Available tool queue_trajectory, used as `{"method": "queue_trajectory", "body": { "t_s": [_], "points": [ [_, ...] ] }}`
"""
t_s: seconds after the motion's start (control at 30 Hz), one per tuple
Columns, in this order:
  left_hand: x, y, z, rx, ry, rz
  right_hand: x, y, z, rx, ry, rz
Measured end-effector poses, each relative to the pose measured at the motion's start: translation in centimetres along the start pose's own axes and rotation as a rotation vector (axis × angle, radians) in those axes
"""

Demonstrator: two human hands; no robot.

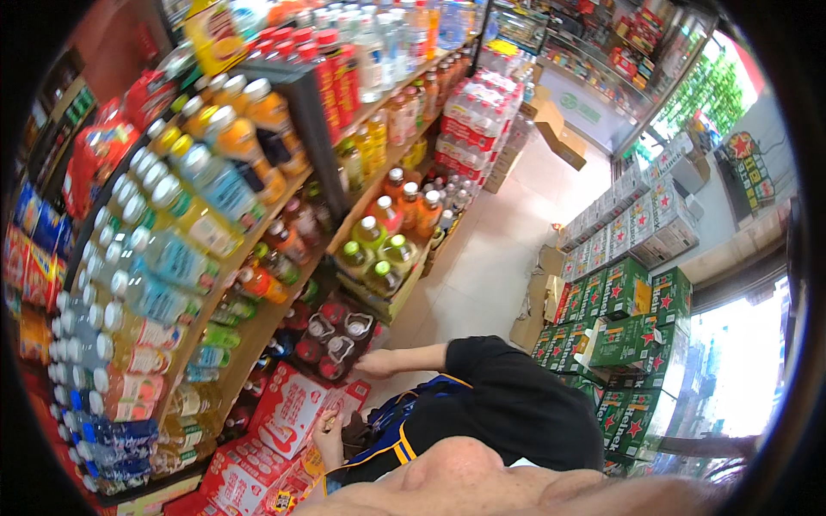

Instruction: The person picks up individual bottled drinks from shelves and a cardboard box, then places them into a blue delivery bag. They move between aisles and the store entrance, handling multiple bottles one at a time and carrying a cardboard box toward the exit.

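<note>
My right hand (pixel 377 363) is at the lower right edge of a dark pack of large bottles (pixel 335 338) with red caps and white carry handles. The fingers seem to touch the pack's side, but their tips are hidden. Nearer my body, my left hand (pixel 329 438) is raised with bent fingers above red and white cartons (pixel 290 409). Something small and brownish shows at its fingertips; what it is cannot be told. The pack stands on the floor beside the lower shelf, next to an open carton (pixel 387 306) of green- and white-capped drink bottles.
Shelves of drink bottles (pixel 187 206) rise on the left. Shrink-wrapped bottle packs (pixel 481 122) are stacked farther up the aisle. Green beer cartons (pixel 626 342) and a flattened cardboard sheet (pixel 539 297) lie on the right. A glass counter (pixel 594 77) stands at the far end.
</note>
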State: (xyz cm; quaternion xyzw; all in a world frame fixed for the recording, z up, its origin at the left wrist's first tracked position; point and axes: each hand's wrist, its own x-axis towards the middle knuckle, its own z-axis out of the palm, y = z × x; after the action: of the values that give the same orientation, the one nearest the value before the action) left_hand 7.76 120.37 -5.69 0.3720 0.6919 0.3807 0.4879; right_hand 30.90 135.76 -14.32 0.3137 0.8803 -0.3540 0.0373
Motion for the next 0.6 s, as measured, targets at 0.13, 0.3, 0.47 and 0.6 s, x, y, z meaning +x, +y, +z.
{"method": "queue_trajectory", "body": {
  "t_s": [0.13,0.3,0.47,0.6],
  "points": [
    [1.7,3.8,10.8,-0.016,-0.108,0.051,-18.8,11.3,2.3,0.089,-0.098,0.291],
    [3.7,9.9,25.1,0.052,-0.256,0.167,-38.2,21.2,1.7,0.316,-0.046,0.856],
    [5.8,17.8,37.9,0.023,-0.43,0.247,-47.5,26.8,-2.3,0.383,0.333,1.12],
    [7.2,21.9,45.1,0.074,-0.555,0.238,-48.1,29.3,-4.3,0.503,0.581,1.128]
  ]
}}
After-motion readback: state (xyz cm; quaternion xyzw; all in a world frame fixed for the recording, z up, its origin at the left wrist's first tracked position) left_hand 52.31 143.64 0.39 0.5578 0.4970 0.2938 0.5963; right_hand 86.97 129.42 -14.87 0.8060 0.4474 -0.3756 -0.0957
